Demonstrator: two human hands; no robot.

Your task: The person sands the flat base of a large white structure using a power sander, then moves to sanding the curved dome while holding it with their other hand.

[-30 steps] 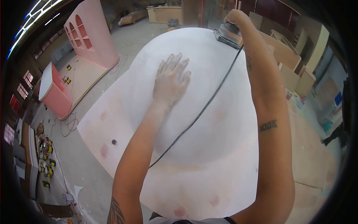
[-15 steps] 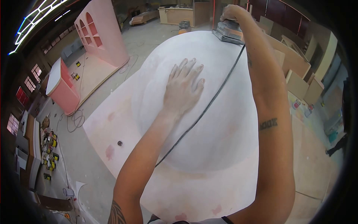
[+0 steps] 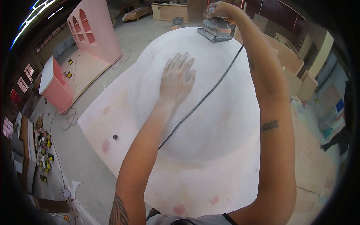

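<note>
A large white rounded form (image 3: 210, 123) fills the middle of the view, dusty and smooth. My right hand (image 3: 219, 9) grips an electric sander (image 3: 215, 29) pressed flat on the form's far top edge. Its black cord (image 3: 198, 103) trails back across the surface toward me. My left hand (image 3: 177, 78) lies flat on the form with fingers spread, dusted white, well short of the sander.
A pink arched cabinet (image 3: 93, 30) and a pink counter (image 3: 56, 88) stand on the floor at left. Cans and tools (image 3: 43, 150) are scattered at lower left. Wooden boards (image 3: 296, 71) lean at right; a workbench (image 3: 168, 11) stands at the back.
The sander and my right hand have slid left along the form's top edge. My left hand stays flat on the surface in about the same spot.
</note>
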